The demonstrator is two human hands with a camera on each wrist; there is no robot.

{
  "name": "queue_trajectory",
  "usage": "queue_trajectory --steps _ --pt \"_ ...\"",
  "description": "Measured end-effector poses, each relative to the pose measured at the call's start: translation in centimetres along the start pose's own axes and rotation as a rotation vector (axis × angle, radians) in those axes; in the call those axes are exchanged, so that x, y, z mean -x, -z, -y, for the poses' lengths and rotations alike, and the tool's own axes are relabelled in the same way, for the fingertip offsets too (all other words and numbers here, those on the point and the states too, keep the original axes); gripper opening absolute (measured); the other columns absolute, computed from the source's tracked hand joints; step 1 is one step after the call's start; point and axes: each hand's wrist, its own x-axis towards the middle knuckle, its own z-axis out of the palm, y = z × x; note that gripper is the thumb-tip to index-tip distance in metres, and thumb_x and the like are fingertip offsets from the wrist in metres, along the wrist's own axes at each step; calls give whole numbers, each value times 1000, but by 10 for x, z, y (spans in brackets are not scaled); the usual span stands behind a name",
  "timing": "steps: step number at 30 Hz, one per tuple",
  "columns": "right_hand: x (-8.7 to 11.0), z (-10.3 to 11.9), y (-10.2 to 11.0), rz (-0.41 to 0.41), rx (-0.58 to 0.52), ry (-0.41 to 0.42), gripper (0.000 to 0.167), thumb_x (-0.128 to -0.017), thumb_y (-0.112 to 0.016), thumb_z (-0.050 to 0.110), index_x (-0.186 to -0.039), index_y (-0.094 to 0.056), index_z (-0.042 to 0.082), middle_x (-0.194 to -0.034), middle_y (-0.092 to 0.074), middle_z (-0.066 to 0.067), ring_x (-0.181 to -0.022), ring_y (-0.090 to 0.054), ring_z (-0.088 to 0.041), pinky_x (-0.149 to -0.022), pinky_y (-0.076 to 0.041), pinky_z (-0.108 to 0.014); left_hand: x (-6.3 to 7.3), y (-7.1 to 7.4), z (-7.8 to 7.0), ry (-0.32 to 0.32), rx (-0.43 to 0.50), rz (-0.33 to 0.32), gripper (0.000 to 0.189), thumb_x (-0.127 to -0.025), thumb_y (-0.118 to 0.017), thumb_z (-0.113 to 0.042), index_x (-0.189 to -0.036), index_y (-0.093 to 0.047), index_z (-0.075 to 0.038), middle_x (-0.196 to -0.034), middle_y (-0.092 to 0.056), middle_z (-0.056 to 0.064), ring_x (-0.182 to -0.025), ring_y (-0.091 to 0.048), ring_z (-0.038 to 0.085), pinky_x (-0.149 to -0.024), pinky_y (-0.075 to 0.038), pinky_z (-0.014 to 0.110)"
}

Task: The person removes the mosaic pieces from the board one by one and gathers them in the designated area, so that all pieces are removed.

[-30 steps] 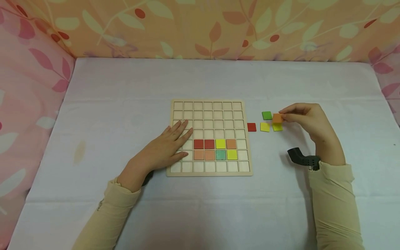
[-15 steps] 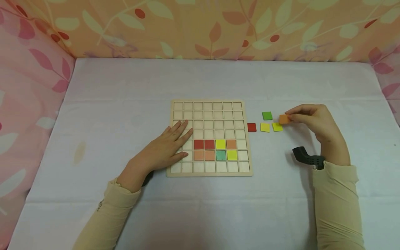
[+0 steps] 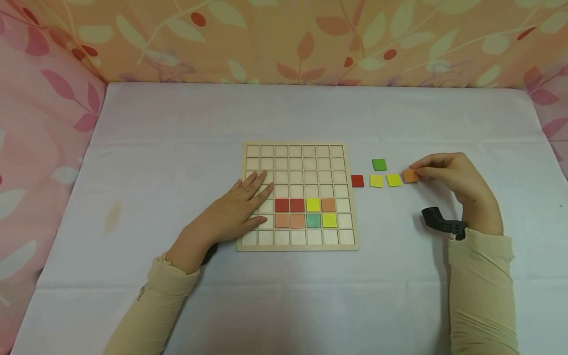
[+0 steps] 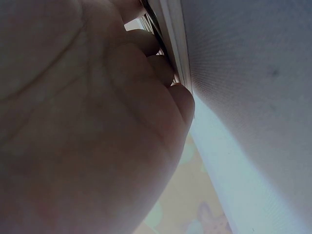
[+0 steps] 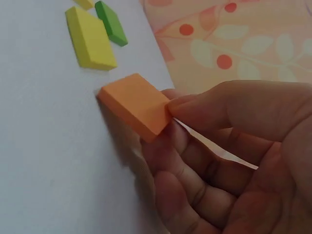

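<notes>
Between thumb and fingers my right hand (image 3: 459, 180) pinches an orange tile (image 5: 134, 105), tilted with its far edge at the white cloth. Left of it a yellow tile (image 3: 393, 180), a paler yellow tile (image 3: 376, 181) and a red tile (image 3: 357, 181) lie in a row, with a green tile (image 3: 379, 164) above them. My left hand (image 3: 232, 209) rests with spread, straight fingers on the left side of a wooden grid board (image 3: 297, 248). Two rows of coloured tiles fill cells in the board's lower half, among them a teal tile (image 3: 313, 220).
A white cloth (image 3: 168, 123) covers the table. Patterned fabric (image 3: 266, 39) rises along the back, and pink fabric (image 3: 40, 148) hangs at the left. A black wrist camera (image 3: 443, 224) juts out from the right wrist.
My right hand has moved right and slightly nearer with the orange tile, from over the yellow tile to beside it. The left hand and the board have stayed put.
</notes>
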Motion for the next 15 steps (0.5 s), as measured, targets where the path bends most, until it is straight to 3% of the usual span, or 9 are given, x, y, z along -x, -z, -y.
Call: queue_trajectory --steps 5,15 --pt "-1 -4 -1 21 66 7 26 -89 -64 8 -107 -66 -11 -80 -64 22 -85 -48 -4 -70 -39 -15 0 0 0 -1 2 -1 70 -96 -53 -34 -151 -18 -7 -157 1 15 -144 2 29 -114 -8 48" --pt "0 -3 -1 25 113 -9 32 -88 -66 12 -111 -64 -10 -81 -61 24 -86 -46 -7 -70 -38 -16 1 0 0 1 4 -2 70 -96 -54 -34 -151 -19 -7 -157 1 15 -144 2 29 -114 -7 47"
